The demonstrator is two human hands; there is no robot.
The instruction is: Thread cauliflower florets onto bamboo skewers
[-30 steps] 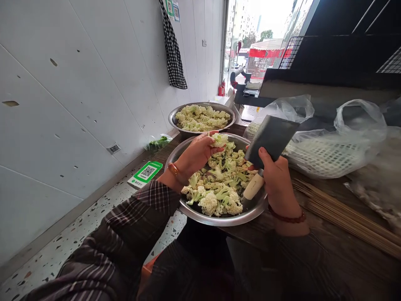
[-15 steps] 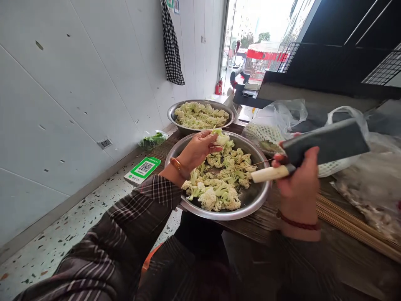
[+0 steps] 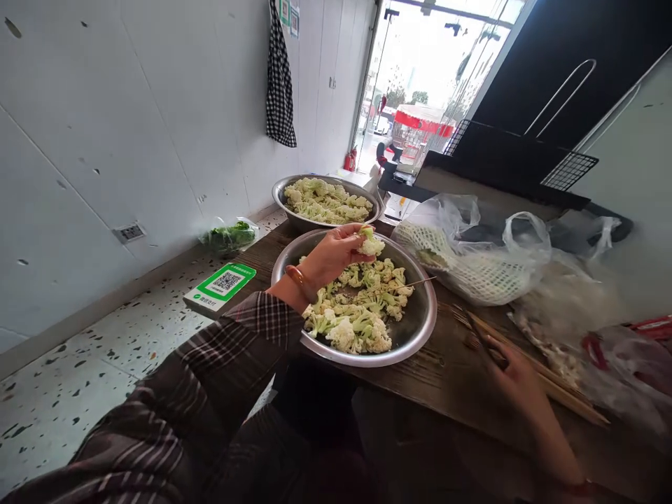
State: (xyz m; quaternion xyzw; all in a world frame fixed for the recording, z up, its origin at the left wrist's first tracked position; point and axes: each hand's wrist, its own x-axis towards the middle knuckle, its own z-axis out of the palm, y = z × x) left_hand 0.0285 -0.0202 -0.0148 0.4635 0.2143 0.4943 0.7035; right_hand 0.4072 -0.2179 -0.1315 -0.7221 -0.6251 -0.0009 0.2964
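Note:
My left hand (image 3: 336, 253) pinches a cauliflower floret (image 3: 372, 243) above the near metal basin (image 3: 428, 325). That basin holds several cut cauliflower pieces (image 3: 362, 329), and a thin wooden skewer (image 3: 420, 281) sticks out across its right side. Low over the table to the right, my right hand (image 3: 517, 381) is closed on a cleaver (image 3: 480, 336), whose dark blade appears nearly edge-on. The hand covers the handle, and motion blurs this area. Beside and under it lies a bundle of wooden skewers (image 3: 572, 399).
Behind stands a second metal basin (image 3: 281, 198) of cauliflower. Clear plastic bags (image 3: 488, 269) with netted produce sit at the right back, another bag (image 3: 572, 308) nearer. A QR-code sign (image 3: 223, 283) lies at the table's left edge, by bagged greens (image 3: 231, 234). A wall rises left.
My right hand has moved down and right with the cleaver, from beside the basin to the skewers. My left hand still holds the floret. The view has shifted slightly.

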